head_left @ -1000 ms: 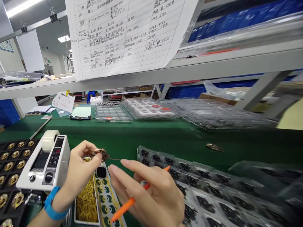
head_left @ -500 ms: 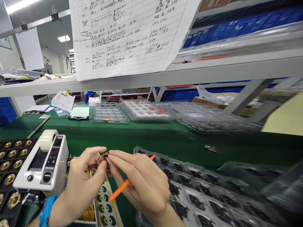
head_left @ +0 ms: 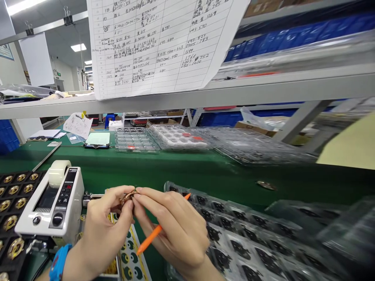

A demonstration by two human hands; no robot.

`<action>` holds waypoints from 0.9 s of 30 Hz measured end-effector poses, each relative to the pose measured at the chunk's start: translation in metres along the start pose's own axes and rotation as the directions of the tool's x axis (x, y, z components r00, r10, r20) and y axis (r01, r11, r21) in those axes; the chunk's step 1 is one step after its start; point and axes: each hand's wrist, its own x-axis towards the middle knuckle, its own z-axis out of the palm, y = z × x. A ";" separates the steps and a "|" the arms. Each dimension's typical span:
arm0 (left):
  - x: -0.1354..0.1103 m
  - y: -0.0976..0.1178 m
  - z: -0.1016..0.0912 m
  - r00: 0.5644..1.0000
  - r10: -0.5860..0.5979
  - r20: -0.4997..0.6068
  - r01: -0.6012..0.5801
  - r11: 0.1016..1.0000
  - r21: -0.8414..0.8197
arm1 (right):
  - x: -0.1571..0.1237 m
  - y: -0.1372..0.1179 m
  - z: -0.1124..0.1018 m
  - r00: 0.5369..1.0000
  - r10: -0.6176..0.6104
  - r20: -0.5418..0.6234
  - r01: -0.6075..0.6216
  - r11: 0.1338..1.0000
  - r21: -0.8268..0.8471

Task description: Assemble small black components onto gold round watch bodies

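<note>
A small rose-gold round metal part (head_left: pixel 128 197) is pinched in my left hand (head_left: pixel 107 222), between thumb and fingers, which hide much of it. My right hand (head_left: pixel 174 222) is closed, its thumb side and fingertips against the right side of the same part. An orange pen-shaped stick (head_left: pixel 150 239) lies tucked through the right hand's fingers, its tapered end pointing down and left. Below the hands is a sheet of yellow-and-green ring-shaped stickers (head_left: pixel 133 255). Clear trays with black parts (head_left: pixel 237 230) lie right of my right hand.
A white tape dispenser (head_left: pixel 52 203) stands left of my hands, beside a black tray of gold round parts (head_left: pixel 14 207). A small oval metallic piece (head_left: pixel 266 185) lies on the green tabletop (head_left: pixel 140 168). Clear trays (head_left: pixel 178 138) line the back. A handwritten sheet (head_left: pixel 164 47) hangs from the shelf rail.
The metal part has tilted slightly in my fingers, and both hands are slightly lower. The grip and the orange stick's place in my right hand are otherwise much the same.
</note>
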 end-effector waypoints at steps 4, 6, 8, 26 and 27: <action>0.001 0.001 0.001 0.998 -0.056 -0.002 0.056 0.997 -0.056 | -0.002 -0.001 0.002 1.000 0.013 -0.025 -0.013 1.000 -0.002; 0.001 0.003 0.001 0.996 -0.091 0.006 0.091 0.993 -0.071 | -0.001 -0.001 0.000 1.000 0.019 -0.015 -0.018 1.000 0.012; 0.001 0.004 0.001 0.995 -0.101 0.009 0.101 0.992 -0.077 | 0.000 -0.002 -0.001 1.000 0.027 -0.005 -0.027 0.999 0.024; 0.028 -0.012 -0.009 0.916 -0.389 0.097 0.387 0.793 -0.471 | 0.012 0.008 -0.013 0.898 0.423 0.118 -0.439 0.880 0.183; 0.029 -0.011 -0.009 0.911 -0.395 0.120 0.401 0.780 -0.481 | 0.012 0.012 -0.014 0.894 0.422 0.152 -0.445 0.877 0.182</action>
